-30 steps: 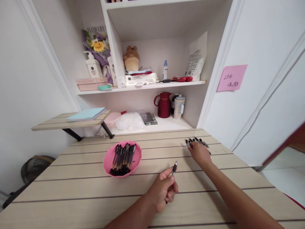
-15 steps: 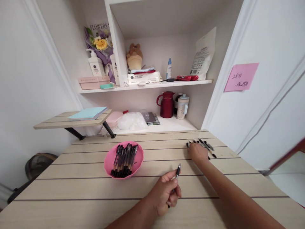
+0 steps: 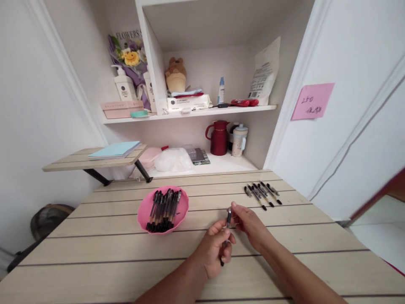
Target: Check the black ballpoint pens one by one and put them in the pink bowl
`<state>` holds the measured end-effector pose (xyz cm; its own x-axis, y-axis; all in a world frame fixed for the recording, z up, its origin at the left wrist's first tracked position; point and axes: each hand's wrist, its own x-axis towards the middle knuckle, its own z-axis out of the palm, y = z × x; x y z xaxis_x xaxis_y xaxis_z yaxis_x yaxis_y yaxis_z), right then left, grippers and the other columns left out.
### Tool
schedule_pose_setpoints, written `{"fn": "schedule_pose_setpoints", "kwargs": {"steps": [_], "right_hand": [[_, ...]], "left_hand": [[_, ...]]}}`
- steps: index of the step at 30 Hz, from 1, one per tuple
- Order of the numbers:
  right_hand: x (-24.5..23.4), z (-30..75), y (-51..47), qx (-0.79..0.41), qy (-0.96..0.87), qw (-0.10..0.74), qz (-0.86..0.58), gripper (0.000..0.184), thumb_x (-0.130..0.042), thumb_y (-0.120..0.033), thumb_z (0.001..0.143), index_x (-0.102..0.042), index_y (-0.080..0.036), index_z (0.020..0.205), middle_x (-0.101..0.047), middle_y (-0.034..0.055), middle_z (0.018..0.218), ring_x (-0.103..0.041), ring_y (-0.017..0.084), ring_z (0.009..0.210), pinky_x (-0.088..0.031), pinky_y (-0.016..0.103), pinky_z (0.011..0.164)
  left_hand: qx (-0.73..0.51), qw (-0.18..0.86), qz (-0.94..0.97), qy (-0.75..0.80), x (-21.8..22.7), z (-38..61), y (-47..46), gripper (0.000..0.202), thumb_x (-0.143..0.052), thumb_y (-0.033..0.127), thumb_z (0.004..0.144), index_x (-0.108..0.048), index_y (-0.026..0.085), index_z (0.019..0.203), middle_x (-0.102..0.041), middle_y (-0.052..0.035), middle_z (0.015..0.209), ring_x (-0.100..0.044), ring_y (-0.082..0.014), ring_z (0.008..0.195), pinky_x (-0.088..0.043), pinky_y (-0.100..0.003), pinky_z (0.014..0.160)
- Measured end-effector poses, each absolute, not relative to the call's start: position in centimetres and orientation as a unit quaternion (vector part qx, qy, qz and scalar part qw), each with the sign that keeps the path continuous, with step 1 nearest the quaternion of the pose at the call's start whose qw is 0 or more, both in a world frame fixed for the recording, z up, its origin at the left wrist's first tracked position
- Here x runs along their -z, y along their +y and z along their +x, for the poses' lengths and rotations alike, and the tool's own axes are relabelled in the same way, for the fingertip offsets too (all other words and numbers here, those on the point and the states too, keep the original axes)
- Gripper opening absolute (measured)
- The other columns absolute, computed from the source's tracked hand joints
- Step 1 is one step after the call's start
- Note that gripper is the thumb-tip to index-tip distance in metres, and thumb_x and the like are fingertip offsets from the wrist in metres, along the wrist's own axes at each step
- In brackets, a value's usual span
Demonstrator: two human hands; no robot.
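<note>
My left hand [image 3: 212, 249] is closed round a pen [image 3: 228, 219] with a dark grip, which it holds nearly upright above the table. Close against the pen's upper end, my right hand [image 3: 249, 223] has its thumb and fingertips pinched together. Whatever small thing they hold is hidden. To the left of both hands stands a pink scalloped bowl [image 3: 183, 217] with a bundle of black-capped pens [image 3: 163, 211] lying in it. Beyond my right hand, several loose pens and black caps [image 3: 262, 194] lie side by side on the table.
The slatted wooden table [image 3: 110, 249] spreads beneath everything. At the back left, a small raised shelf [image 3: 63, 159] carries light blue paper [image 3: 115, 149]. A white plastic bag [image 3: 174, 160], a red jug [image 3: 219, 138] and a tumbler [image 3: 239, 141] stand in the cabinet behind.
My right hand has drawn back from the loose pens and come in beside the pen's upper end. My left hand keeps its hold on the pen. The view has shifted slightly.
</note>
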<state>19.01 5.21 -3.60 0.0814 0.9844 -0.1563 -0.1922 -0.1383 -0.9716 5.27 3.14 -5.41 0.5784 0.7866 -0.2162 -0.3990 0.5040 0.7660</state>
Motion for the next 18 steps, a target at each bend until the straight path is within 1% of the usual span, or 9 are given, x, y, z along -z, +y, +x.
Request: {"fn": "schedule_pose_setpoints", "kwargs": {"steps": [3, 6, 10, 13, 15, 18], "right_hand": [[3.50, 18.27, 4.95, -0.528, -0.381, 0.565, -0.506, 0.036, -0.066, -0.049, 0.061, -0.051, -0.017, 0.054, -0.051, -0.0026, 0.046, -0.038, 0.007, 0.043, -0.028, 0.022, 0.045], [3.72, 18.30, 5.22, -0.514, -0.389, 0.576, -0.503, 0.037, -0.067, -0.047, 0.061, -0.050, -0.017, 0.051, -0.050, -0.0025, 0.044, -0.035, 0.007, 0.042, -0.026, 0.022, 0.044], [4.02, 18.44, 5.40, -0.520, -0.387, 0.582, -0.491, 0.035, -0.067, -0.047, 0.061, -0.055, -0.016, 0.053, -0.052, -0.0018, 0.045, -0.036, 0.007, 0.042, -0.027, 0.022, 0.045], [3.98, 18.37, 5.29, -0.552, -0.374, 0.582, -0.464, 0.035, -0.068, -0.049, 0.060, -0.057, -0.016, 0.058, -0.053, -0.0022, 0.048, -0.039, 0.007, 0.044, -0.029, 0.022, 0.047], [3.96, 18.34, 5.21, -0.574, -0.367, 0.575, -0.453, 0.036, -0.066, -0.050, 0.062, -0.056, -0.016, 0.059, -0.053, -0.0021, 0.049, -0.040, 0.008, 0.044, -0.029, 0.022, 0.046], [4.07, 18.40, 5.15, -0.578, -0.366, 0.573, -0.451, 0.037, -0.066, -0.049, 0.063, -0.053, -0.016, 0.055, -0.050, -0.0026, 0.047, -0.037, 0.007, 0.042, -0.028, 0.021, 0.044]], "left_hand": [[-0.368, 0.809, 0.354, 0.292, 5.48, 5.43, 3.05, 0.044, -0.064, 0.035, 0.068, -0.048, 0.020, 0.106, -0.053, 0.0043, 0.065, -0.032, 0.0002, 0.033, -0.012, -0.017, 0.034], [-0.368, 0.802, 0.361, 0.302, 5.41, 5.47, 3.02, 0.045, -0.064, 0.035, 0.068, -0.048, 0.020, 0.107, -0.052, 0.0045, 0.065, -0.031, 0.0003, 0.033, -0.012, -0.017, 0.034], [-0.348, 0.814, 0.350, 0.306, 5.30, 5.31, 3.18, 0.043, -0.064, 0.034, 0.068, -0.047, 0.021, 0.105, -0.051, 0.0054, 0.064, -0.028, 0.0010, 0.033, -0.009, -0.016, 0.035], [-0.343, 0.824, 0.336, 0.300, 5.31, 5.25, 3.31, 0.040, -0.064, 0.035, 0.069, -0.046, 0.021, 0.102, -0.050, 0.0061, 0.062, -0.026, 0.0014, 0.033, -0.007, -0.016, 0.036], [-0.348, 0.824, 0.331, 0.300, 5.35, 5.28, 3.35, 0.039, -0.064, 0.037, 0.068, -0.046, 0.021, 0.099, -0.050, 0.0063, 0.062, -0.026, 0.0015, 0.033, -0.007, -0.016, 0.036], [-0.352, 0.820, 0.334, 0.303, 5.39, 5.35, 3.33, 0.038, -0.064, 0.037, 0.069, -0.046, 0.021, 0.099, -0.051, 0.0061, 0.063, -0.026, 0.0015, 0.033, -0.008, -0.016, 0.035]]}}
